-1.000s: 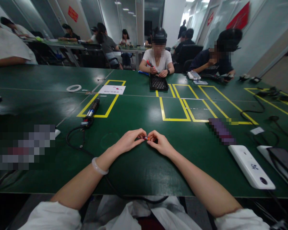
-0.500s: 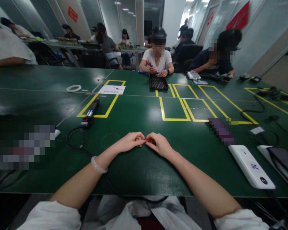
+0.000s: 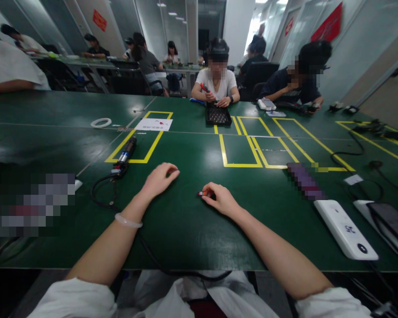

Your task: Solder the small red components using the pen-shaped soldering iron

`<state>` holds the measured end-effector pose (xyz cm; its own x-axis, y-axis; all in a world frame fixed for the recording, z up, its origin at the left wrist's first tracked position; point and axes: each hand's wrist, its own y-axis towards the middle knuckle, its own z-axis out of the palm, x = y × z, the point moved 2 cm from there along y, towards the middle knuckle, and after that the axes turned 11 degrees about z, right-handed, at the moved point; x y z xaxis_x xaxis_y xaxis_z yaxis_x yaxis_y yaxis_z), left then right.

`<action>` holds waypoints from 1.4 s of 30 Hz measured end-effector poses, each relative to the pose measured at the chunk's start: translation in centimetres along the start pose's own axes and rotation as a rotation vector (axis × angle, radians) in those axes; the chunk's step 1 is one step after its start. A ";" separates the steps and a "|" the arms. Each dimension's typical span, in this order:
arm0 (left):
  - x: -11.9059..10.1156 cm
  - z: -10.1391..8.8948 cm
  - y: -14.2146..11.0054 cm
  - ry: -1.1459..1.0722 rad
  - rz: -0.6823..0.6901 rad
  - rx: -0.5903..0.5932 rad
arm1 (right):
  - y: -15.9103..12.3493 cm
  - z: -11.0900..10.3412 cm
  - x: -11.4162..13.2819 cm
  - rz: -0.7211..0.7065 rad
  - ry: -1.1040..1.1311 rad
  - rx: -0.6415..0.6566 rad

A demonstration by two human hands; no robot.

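- Right hand has a tiny red-and-dark part pinched between thumb and fingers, one end poking out to the left.
- So that part's closer to the near edge of the bench than the far one, roughly centred. Can't tell if it's touching the surface.
- Left hand is off the part, fingers loosely curled. Nothing shows in it, but I can't tell if something's tucked inside.
- Progress, as I read it: part's in hand, not set down. Whether its pieces are fully together, no clue, way too small.
- The corded tool lies beyond the left hand, across the near side of a yellow tape box, in neither hand.
- Paper sheet sits towards the far edge with small red bits on it, so I'd guess those are unused.
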<state>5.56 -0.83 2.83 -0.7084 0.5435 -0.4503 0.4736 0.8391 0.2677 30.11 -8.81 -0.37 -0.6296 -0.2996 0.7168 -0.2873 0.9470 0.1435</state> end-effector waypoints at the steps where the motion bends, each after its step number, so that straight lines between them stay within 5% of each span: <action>1: 1.7 -1.2 -0.1 0.159 -0.050 -0.127 | 0.0 0.1 -0.1 0.011 0.013 0.002; 4: 6.7 -4.4 -1.5 0.461 -0.262 -0.355 | 0.1 0.3 -0.2 0.015 0.020 0.013; 8: 11.3 -6.6 -3.5 0.472 -0.603 -0.104 | 0.0 0.5 -0.2 0.001 0.030 0.040; 11: 12.5 -7.2 -3.9 0.454 -0.687 -0.009 | 0.0 0.5 -0.2 0.014 0.041 0.042; 20: 13.4 -7.5 -3.5 0.406 -0.741 -0.009 | 0.1 0.5 -0.2 0.013 0.054 0.031; 32: 9.7 -5.2 -2.6 0.467 -0.638 -0.115 | 0.2 0.7 -0.3 0.033 0.112 0.018; 42: -1.2 1.6 -0.7 0.476 -0.231 -0.002 | 0.5 0.5 -0.9 0.046 0.160 -0.055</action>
<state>6.93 -2.08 1.83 -0.9535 0.2950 -0.0613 0.2768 0.9380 0.2087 30.17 -8.11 -1.34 -0.5167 -0.2380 0.8224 -0.2180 0.9655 0.1424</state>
